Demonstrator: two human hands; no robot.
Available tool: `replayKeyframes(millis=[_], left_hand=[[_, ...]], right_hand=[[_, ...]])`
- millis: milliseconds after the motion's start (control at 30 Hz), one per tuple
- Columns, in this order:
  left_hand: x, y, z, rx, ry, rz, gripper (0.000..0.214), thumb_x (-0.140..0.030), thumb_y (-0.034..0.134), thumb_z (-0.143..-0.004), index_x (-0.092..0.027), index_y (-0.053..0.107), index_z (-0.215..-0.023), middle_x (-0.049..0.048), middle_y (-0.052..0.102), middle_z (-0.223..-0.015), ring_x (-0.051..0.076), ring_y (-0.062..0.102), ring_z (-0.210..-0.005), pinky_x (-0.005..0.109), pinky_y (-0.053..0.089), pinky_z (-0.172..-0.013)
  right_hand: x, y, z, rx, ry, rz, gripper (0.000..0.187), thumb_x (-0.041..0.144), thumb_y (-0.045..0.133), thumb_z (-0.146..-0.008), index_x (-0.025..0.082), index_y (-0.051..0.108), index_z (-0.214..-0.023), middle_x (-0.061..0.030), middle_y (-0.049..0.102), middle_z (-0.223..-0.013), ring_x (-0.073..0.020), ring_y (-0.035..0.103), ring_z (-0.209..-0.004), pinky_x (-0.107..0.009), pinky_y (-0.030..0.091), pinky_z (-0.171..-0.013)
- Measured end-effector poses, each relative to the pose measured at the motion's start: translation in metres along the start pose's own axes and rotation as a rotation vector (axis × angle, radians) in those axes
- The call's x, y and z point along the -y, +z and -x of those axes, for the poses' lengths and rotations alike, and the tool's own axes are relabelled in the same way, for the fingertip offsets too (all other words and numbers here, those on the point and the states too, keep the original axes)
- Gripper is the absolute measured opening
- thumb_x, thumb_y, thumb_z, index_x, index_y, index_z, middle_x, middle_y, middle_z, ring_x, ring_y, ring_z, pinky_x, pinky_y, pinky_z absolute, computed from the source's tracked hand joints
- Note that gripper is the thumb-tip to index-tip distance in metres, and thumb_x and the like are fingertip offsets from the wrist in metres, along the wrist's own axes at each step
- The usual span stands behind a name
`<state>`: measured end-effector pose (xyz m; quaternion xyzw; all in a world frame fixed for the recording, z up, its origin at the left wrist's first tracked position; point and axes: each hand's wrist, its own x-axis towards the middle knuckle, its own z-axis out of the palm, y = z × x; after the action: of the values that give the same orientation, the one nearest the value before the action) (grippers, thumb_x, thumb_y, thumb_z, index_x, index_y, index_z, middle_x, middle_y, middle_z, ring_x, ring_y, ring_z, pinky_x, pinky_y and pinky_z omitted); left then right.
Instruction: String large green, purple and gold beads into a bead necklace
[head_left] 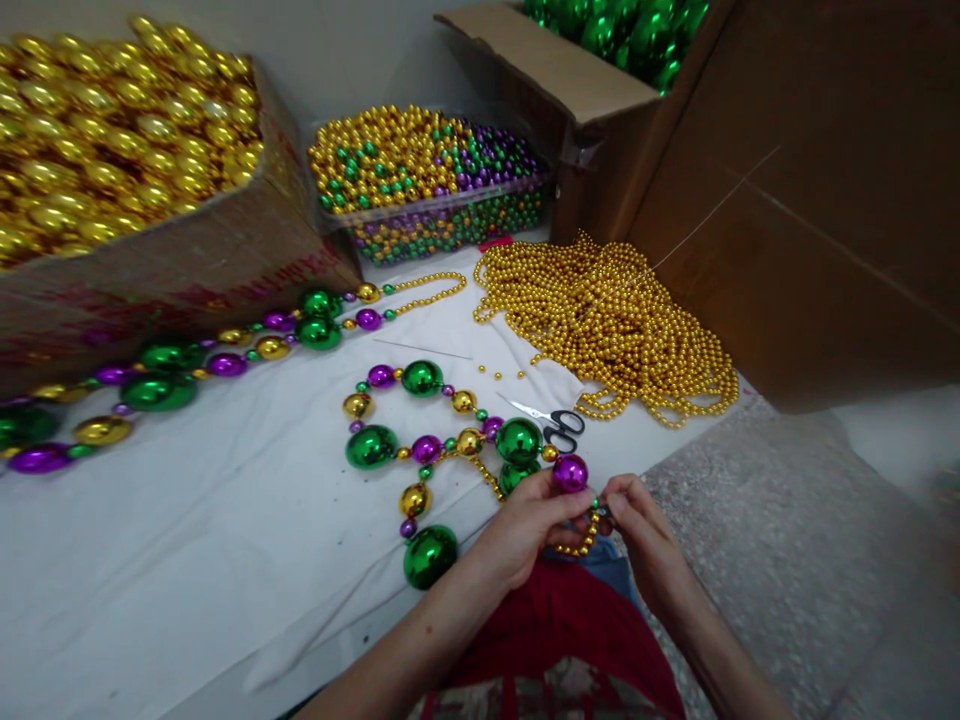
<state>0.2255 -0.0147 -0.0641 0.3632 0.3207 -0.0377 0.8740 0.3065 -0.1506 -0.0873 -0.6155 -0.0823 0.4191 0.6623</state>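
Observation:
My left hand [529, 525] is closed on a bead necklace [424, 449], its thumb and fingers just below a shiny purple bead [570, 473]. From there the strand of green, gold and purple beads loops over the white cloth. A short run of small gold beads [577, 548] hangs under my left fingers. My right hand [641, 520] pinches close beside a small green bead [596, 503]; a small dark thing shows at its fingertips, too little to name. Black-handled scissors [564, 425] lie with blades open just beyond my left hand.
A heap of gold bead strands [607, 320] lies ahead. Another necklace [227, 364] stretches along the left carton [187, 240] of gold beads. Behind are a clear tub [450, 215] of mixed beads and a large brown carton [810, 230]. A long needle [424, 348] and loose gold beads rest on white cloth [187, 560].

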Motion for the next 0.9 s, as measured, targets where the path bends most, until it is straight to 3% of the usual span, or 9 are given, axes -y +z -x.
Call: replayKeyframes(millis=[533,600,767,900], left_hand=[[0.002,-0.002,-0.001,0.0,0.002,0.027,0.031,-0.034,0.077,-0.068,-0.014,0.058,-0.082,-0.0001,0.057,-0.071,0.01,0.055,-0.064,0.02,0.046,-0.056],[0.001,-0.003,0.0,0.001,0.001,0.04,0.03,-0.033,0.077,-0.068,-0.014,0.059,-0.082,-0.0002,0.056,-0.071,0.01,0.054,-0.064,0.02,0.046,-0.056],[-0.014,-0.008,0.015,-0.014,0.03,0.125,0.028,-0.028,0.078,-0.068,-0.013,0.061,-0.085,0.0002,0.056,-0.075,0.01,0.054,-0.065,0.021,0.049,-0.056],[-0.033,-0.016,0.034,0.008,0.111,0.227,0.028,-0.026,0.078,-0.068,-0.013,0.063,-0.087,0.0013,0.057,-0.077,0.011,0.055,-0.065,0.028,0.054,-0.059]], right_hand=[[-0.003,-0.002,-0.001,0.001,-0.028,-0.028,0.021,0.043,0.059,-0.084,0.023,0.052,-0.085,0.0019,0.051,-0.068,-0.0157,0.045,-0.069,-0.029,0.033,-0.067],[0.003,-0.004,0.0,0.029,-0.03,-0.072,0.023,0.047,0.054,-0.087,0.023,0.053,-0.086,0.0009,0.05,-0.067,-0.0164,0.045,-0.068,-0.03,0.035,-0.068],[0.034,-0.016,-0.011,0.189,-0.018,-0.269,0.053,0.065,0.027,-0.09,0.022,0.058,-0.09,-0.0034,0.05,-0.072,-0.0187,0.047,-0.069,-0.034,0.039,-0.066],[0.054,-0.005,-0.039,0.188,-0.156,0.149,0.022,0.044,0.052,-0.088,0.023,0.059,-0.093,-0.0024,0.055,-0.083,-0.0173,0.05,-0.074,-0.03,0.039,-0.069]])
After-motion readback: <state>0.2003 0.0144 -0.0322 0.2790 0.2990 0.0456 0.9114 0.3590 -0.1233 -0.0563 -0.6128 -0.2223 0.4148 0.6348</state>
